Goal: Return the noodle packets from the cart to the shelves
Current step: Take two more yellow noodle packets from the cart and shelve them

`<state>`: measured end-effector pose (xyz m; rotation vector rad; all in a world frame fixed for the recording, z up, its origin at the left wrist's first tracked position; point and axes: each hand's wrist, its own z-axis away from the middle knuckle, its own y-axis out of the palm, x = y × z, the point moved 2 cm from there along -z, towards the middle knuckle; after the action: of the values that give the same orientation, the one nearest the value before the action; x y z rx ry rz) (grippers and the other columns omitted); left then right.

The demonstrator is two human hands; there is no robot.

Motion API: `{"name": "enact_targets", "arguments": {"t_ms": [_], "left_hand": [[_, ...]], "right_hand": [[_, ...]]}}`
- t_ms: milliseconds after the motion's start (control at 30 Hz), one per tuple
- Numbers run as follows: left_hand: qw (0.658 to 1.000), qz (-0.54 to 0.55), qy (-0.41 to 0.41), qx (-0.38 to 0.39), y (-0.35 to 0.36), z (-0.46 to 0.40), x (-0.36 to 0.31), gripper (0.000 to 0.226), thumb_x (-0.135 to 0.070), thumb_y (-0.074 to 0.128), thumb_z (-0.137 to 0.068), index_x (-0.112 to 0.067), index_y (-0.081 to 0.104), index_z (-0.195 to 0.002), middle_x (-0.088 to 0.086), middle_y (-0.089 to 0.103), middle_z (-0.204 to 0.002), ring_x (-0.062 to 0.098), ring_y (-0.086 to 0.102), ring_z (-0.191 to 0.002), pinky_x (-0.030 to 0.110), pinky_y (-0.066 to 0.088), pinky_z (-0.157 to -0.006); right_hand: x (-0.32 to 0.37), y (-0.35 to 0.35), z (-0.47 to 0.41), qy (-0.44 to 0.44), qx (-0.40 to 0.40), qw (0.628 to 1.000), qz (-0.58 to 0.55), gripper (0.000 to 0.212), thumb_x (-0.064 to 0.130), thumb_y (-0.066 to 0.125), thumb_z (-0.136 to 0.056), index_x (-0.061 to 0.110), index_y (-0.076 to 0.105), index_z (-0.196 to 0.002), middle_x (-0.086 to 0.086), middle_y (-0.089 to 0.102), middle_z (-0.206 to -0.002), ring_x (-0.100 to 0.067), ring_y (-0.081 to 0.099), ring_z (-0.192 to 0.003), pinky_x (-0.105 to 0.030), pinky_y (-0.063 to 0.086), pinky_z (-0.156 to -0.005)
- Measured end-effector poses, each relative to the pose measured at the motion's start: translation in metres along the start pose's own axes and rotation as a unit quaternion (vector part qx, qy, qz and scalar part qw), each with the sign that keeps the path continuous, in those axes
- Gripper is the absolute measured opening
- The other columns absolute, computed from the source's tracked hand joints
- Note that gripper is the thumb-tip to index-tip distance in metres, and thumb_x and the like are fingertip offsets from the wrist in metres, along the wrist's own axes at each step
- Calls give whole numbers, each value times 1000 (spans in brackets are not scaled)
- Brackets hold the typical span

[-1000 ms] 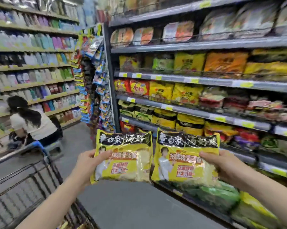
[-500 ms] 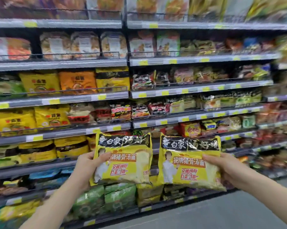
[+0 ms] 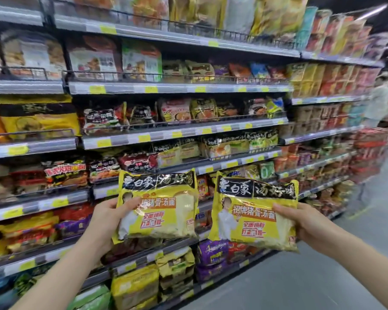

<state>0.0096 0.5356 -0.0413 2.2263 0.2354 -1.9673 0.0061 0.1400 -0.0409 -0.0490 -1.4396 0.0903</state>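
Note:
I hold two yellow noodle packets with black tops upright in front of the shelves. My left hand (image 3: 109, 217) grips the left noodle packet (image 3: 164, 209) by its left edge, thumb on the front. My right hand (image 3: 300, 222) grips the right noodle packet (image 3: 253, 218) by its right edge. Both packets hang in the air in front of the lower shelves (image 3: 143, 257), touching nothing else. The cart is out of view.
Long grey shelves with yellow price tags (image 3: 177, 88) run from left to far right, packed with noodle packs behind wire rails. Grey aisle floor (image 3: 322, 276) lies at lower right. A person in white (image 3: 379, 101) stands far down the aisle at right.
My view has swung right along the shelves, away from the cart and the crouching person. Both hands keep the same hold on the packets, now spread slightly further apart.

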Motion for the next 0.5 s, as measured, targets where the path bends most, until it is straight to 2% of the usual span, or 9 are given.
{"name": "enact_targets", "arguments": {"t_ms": [67, 133, 200, 267, 333, 367, 400, 500], "left_hand": [[1000, -6, -7, 8, 9, -17, 2, 93, -53, 87, -39, 18, 56, -89, 20, 56, -87, 39, 52, -70, 44, 41, -64], [1000, -17, -1, 7, 14, -38, 10, 97, -59, 86, -39, 18, 54, -89, 17, 54, -90, 42, 52, -69, 45, 41, -66], [1000, -24, -2, 13, 25, -53, 8, 86, -57, 86, -44, 14, 58, -84, 15, 56, -89, 36, 53, -72, 44, 41, -69], [1000, -23, -5, 14, 42, -66, 3, 66, -45, 82, -55, 11, 62, -83, 21, 67, -86, 37, 63, -78, 47, 46, -74], [999, -20, -13, 24, 55, -85, 4, 54, -39, 76, -59, 7, 66, -85, 20, 72, -89, 38, 67, -83, 47, 50, -75], [999, -25, -15, 27, 61, -96, 7, 55, -40, 77, -57, 6, 65, -84, 19, 72, -89, 37, 67, -82, 46, 50, -75], [999, -28, -13, 27, 66, -109, 9, 58, -43, 79, -54, 6, 64, -81, 18, 72, -89, 36, 66, -81, 46, 50, -74], [1000, -16, 11, 13, 78, -150, 16, 72, -53, 83, -47, 8, 63, -80, 27, 67, -87, 41, 64, -80, 50, 48, -72]], "right_hand": [[2, -13, -17, 4, 7, 1000, -9, 37, 24, 62, -82, -2, 63, -107, -17, 75, -93, -29, 72, -76, -38, 58, -66], [3, -22, -35, 6, 18, 1000, -17, 34, 23, 61, -84, -2, 63, -107, -16, 75, -92, -26, 73, -74, -32, 58, -58], [6, -29, -56, -6, 30, 999, -23, 39, 24, 63, -77, -1, 64, -106, -16, 75, -93, -26, 74, -77, -31, 58, -59], [8, -33, -80, -18, 33, 999, -28, 42, 26, 64, -72, 0, 65, -105, -15, 75, -93, -26, 74, -77, -32, 59, -62], [9, -36, -107, -19, 42, 999, -28, 39, 25, 64, -75, 1, 65, -105, -15, 75, -92, -25, 74, -75, -32, 57, -62], [11, -37, -121, -18, 48, 998, -26, 37, 25, 63, -78, 0, 65, -106, -15, 75, -91, -25, 74, -72, -30, 56, -59], [11, -38, -136, -17, 51, 998, -23, 38, 25, 63, -79, -1, 64, -106, -16, 75, -90, -25, 73, -71, -30, 56, -60], [18, -39, -184, -17, 61, 998, -14, 54, 32, 71, -66, -2, 64, -107, -17, 74, -96, -30, 72, -84, -45, 53, -88]]}}
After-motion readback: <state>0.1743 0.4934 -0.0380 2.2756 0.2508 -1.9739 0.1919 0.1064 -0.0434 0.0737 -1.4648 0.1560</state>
